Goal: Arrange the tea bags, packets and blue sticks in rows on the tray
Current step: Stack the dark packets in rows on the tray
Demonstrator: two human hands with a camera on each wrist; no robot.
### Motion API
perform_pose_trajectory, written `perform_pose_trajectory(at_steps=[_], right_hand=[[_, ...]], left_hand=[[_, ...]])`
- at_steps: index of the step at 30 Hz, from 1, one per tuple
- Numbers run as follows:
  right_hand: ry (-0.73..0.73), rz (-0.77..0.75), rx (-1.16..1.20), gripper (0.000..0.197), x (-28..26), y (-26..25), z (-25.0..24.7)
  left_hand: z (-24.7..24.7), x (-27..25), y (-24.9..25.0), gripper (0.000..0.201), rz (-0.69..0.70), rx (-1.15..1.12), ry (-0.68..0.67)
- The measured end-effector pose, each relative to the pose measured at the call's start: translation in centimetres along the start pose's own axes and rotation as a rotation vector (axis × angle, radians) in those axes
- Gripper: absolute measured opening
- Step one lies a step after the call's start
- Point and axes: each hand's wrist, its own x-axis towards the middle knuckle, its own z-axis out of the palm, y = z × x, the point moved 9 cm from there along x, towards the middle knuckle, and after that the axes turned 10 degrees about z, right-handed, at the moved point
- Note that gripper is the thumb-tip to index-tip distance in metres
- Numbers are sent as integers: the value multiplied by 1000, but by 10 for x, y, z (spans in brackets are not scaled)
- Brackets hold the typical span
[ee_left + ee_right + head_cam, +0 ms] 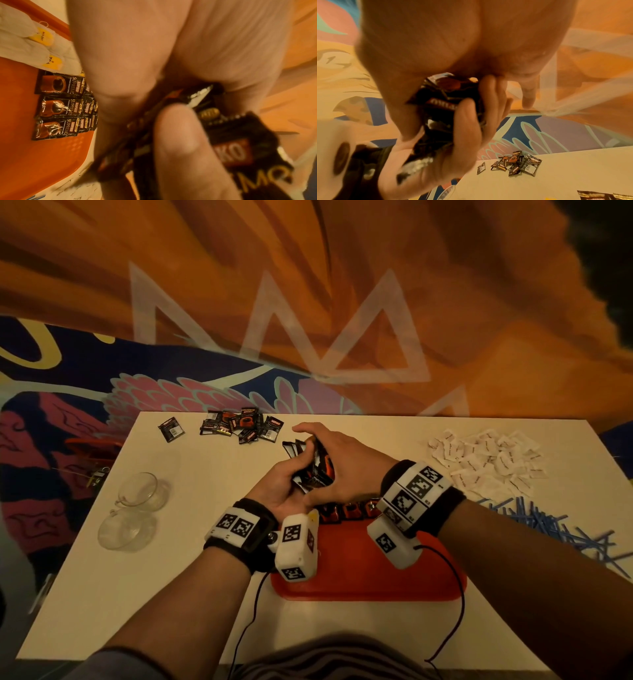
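The red tray (370,577) sat at the near edge of the white table (171,559). A row of dark packets (56,102) lay on it, with tea bags (25,44) beside them. Above the tray's far edge, the left hand (277,491) and right hand (346,470) both gripped a bunch of packets (317,470). Blue sticks (548,525) and white packets (486,457) were piled by the right edge. More dark packets (239,424) lay at the far edge.
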Motion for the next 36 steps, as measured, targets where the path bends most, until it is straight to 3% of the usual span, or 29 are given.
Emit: perform_pose_trajectory(at_steps=[8, 13, 17, 21, 25, 30, 33, 36], right_hand=[[-66, -45, -13, 106, 2, 1, 3], [-42, -50, -20, 113, 1, 1, -1], [17, -34, 19, 99, 3, 2, -8], [26, -41, 33, 86, 6, 5, -9], [52, -26, 30, 91, 6, 12, -13], [55, -59, 54, 98, 7, 11, -12], [46, -75, 39, 99, 8, 10, -12], [25, -54, 36, 99, 7, 9, -12]], left_hand=[[4, -2, 4, 35, 41, -44, 6], [12, -5, 0, 51, -16, 7, -127], [10, -3, -1, 32, -18, -7, 3], [4, 1, 1, 44, 22, -16, 63], [3, 3, -1, 54, 27, -2, -16], [5, 3, 1, 33, 22, 2, 34], [2, 6, 3, 51, 21, 47, 84], [4, 8, 5, 55, 8, 69, 78]])
